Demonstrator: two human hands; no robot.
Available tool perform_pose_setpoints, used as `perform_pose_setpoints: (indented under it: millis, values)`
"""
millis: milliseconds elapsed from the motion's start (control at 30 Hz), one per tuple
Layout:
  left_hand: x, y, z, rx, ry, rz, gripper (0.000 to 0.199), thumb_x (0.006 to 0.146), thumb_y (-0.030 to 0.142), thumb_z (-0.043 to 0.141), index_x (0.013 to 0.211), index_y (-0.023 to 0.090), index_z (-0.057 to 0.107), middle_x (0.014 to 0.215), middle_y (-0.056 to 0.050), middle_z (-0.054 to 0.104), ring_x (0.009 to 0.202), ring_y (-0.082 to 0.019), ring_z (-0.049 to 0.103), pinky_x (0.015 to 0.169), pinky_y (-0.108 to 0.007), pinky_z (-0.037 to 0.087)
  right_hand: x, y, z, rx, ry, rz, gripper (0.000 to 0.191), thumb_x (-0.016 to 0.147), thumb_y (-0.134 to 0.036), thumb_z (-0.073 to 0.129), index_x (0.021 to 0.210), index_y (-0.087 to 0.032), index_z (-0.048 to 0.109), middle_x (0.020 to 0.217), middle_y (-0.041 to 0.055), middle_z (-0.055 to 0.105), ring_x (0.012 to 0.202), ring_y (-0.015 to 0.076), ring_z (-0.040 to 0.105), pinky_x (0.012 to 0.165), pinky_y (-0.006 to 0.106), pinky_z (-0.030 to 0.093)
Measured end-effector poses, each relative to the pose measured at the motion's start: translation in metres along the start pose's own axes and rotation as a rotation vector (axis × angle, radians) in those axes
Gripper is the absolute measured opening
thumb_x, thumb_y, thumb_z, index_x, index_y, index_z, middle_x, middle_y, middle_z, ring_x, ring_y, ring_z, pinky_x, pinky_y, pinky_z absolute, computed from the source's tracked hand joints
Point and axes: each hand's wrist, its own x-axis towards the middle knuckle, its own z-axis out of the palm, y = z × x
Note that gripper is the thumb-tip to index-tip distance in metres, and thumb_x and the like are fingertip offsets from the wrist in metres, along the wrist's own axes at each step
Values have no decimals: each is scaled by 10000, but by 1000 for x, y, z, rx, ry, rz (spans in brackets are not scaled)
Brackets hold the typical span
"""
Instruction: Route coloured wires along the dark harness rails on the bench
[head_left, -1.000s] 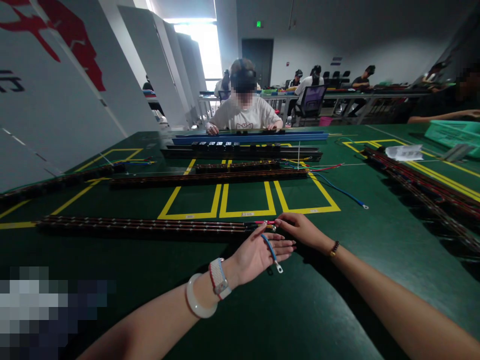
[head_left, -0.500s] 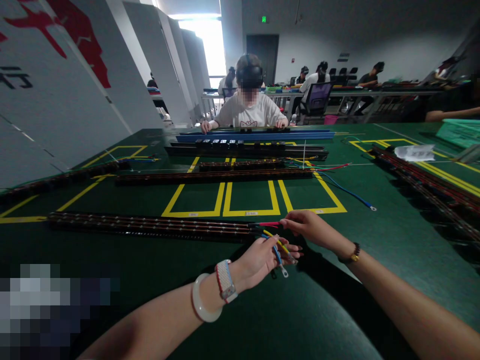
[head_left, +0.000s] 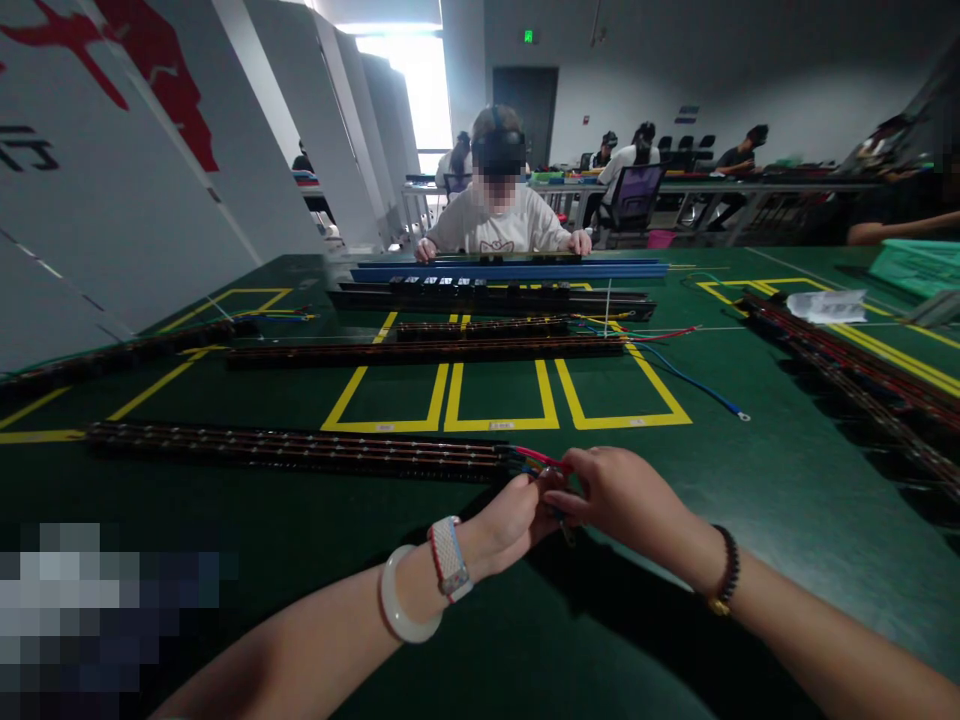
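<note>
A long dark strip assembly (head_left: 300, 448) with copper-coloured lines lies across the near left of the green table. Short coloured wires (head_left: 534, 456), red, yellow and blue, come out of its right end. My left hand (head_left: 517, 520), with a watch and a pale bangle at the wrist, is closed around these wires just past the strip's end. My right hand (head_left: 611, 490) pinches at the same bundle from the right, its fingertips meeting those of my left hand. A metal lug hangs below the fingers, partly hidden.
Beyond the yellow tape outlines (head_left: 502, 426) lie more dark strips (head_left: 427, 350) and blue rails (head_left: 510, 270). A person (head_left: 499, 215) sits opposite, hands at the rails. Another strip bundle (head_left: 855, 380) and a green basket (head_left: 919, 268) are at right.
My right hand has moved down and left onto the wires beside my left hand. My left fingers, spread before, have closed round them. The person opposite has shifted both hands to the right.
</note>
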Motion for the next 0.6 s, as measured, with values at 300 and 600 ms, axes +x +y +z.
perform_pose_setpoints:
  millis: [300, 600]
  values:
    - [0, 0, 1, -133, 7, -11, 131, 855, 173, 425, 820, 122, 540, 773, -37, 574, 698, -105, 531, 719, -249, 393, -5, -13, 12, -203, 68, -67, 75, 786, -186, 615, 834, -155, 566, 760, 55, 625, 691, 192, 572, 644, 307, 370]
    - [0, 0, -11, -204, -109, -50, 76, 751, 160, 499, 776, 114, 553, 781, -40, 580, 746, -118, 538, 755, -256, 384, -5, -13, 15, -275, 25, -146, 109, 755, -51, 563, 796, -146, 598, 708, 61, 625, 647, 201, 574, 600, 312, 349]
